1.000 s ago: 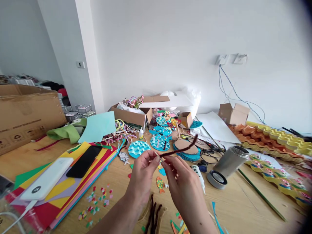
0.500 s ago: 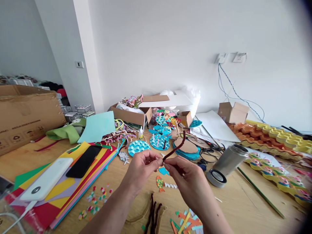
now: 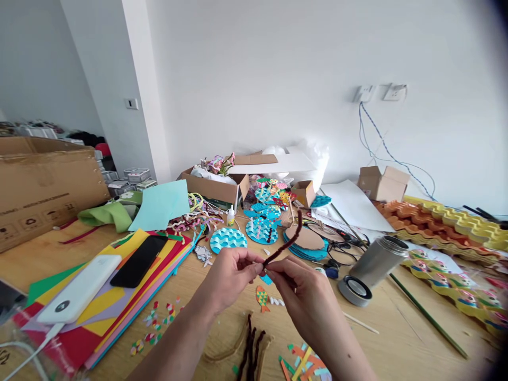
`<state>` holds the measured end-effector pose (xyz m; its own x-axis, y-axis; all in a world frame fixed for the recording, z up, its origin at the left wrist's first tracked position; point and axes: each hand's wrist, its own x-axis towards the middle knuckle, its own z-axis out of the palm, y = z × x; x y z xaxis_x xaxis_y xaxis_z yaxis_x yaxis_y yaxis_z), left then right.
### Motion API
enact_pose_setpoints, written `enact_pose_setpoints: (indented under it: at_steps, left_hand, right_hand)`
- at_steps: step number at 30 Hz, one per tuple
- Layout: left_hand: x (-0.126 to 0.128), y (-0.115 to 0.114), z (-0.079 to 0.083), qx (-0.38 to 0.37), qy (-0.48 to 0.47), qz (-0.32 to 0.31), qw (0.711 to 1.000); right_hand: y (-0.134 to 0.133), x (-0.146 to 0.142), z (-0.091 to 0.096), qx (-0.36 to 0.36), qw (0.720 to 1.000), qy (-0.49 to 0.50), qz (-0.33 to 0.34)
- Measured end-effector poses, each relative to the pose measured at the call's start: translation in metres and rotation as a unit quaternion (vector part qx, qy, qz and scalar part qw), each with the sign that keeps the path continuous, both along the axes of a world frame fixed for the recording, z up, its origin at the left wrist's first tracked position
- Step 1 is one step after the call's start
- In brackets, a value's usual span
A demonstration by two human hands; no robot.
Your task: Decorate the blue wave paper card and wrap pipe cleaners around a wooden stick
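Observation:
My left hand (image 3: 230,278) and my right hand (image 3: 301,291) meet above the wooden table, both pinching the near end of a dark brown pipe cleaner (image 3: 286,242). The stem rises up and to the right from my fingertips and curls at its tip. Below my wrists lie more brown pipe cleaners (image 3: 250,346) on the table. A small paper fish (image 3: 261,297) and a white twisted piece (image 3: 277,302) lie just under my hands.
Stacked coloured sheets (image 3: 119,286) with a white power bank (image 3: 79,290) and black phone (image 3: 138,261) lie left. Blue wave discs (image 3: 227,239), cardboard boxes (image 3: 216,188), a steel flask (image 3: 377,260) with its lid (image 3: 354,290), a green stick (image 3: 428,316) and egg trays (image 3: 444,222) surround.
The pipe cleaner's free end has swung from pointing right to standing more upright. My hands have drawn slightly closer together and lower.

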<state>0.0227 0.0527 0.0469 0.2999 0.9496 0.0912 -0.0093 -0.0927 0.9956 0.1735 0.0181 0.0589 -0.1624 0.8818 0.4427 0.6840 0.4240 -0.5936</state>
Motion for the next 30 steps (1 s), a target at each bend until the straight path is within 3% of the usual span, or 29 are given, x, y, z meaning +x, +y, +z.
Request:
enact_pose_setpoints:
  at_steps: [13, 18, 22, 25, 30]
  left_hand:
    - [0.004, -0.004, -0.003, 0.063, 0.058, 0.031, 0.996]
    - [0.004, -0.004, -0.004, 0.066, 0.068, 0.028, 0.995]
    - [0.004, -0.004, -0.003, 0.057, 0.077, 0.014, 0.995]
    - [0.005, -0.003, -0.003, 0.039, 0.087, 0.005, 0.995]
    - [0.007, 0.0, -0.009, 0.038, 0.08, 0.036, 0.995]
  right_hand:
    - [0.004, 0.003, 0.002, -0.15, 0.982, 0.117, 0.001]
    - [0.006, 0.009, 0.0, -0.165, 0.974, 0.147, -0.041]
    - [0.008, 0.015, -0.004, -0.181, 0.959, 0.216, 0.028]
    - [0.01, 0.013, -0.006, -0.163, 0.959, 0.225, 0.055]
    - [0.009, 0.001, -0.009, -0.042, 0.99, 0.134, -0.011]
